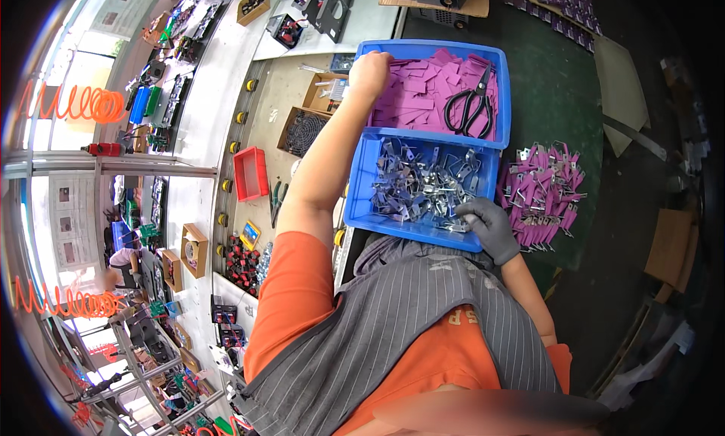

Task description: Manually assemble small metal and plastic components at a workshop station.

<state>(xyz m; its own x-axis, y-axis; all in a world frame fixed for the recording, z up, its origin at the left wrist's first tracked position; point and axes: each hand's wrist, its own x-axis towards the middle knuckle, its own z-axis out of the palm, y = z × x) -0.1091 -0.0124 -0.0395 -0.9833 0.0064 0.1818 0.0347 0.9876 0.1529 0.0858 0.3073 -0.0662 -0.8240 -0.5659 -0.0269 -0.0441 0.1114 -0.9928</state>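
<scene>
The gray-gloved right hand (491, 230) is lowered over the near blue bin (361, 198), its fingers bent at loose metal brackets (415, 180); whether one is gripped cannot be told. Purple-covered brackets (545, 196) are heaped to the right on the green tabletop (568, 122). Beyond, the far blue bin (502, 72) is filled with flat purple pieces (408, 96), on which black-handled scissors (470, 111) are laid. The bare left hand (368, 75) is curled at that bin's left side, its grip hidden.
</scene>
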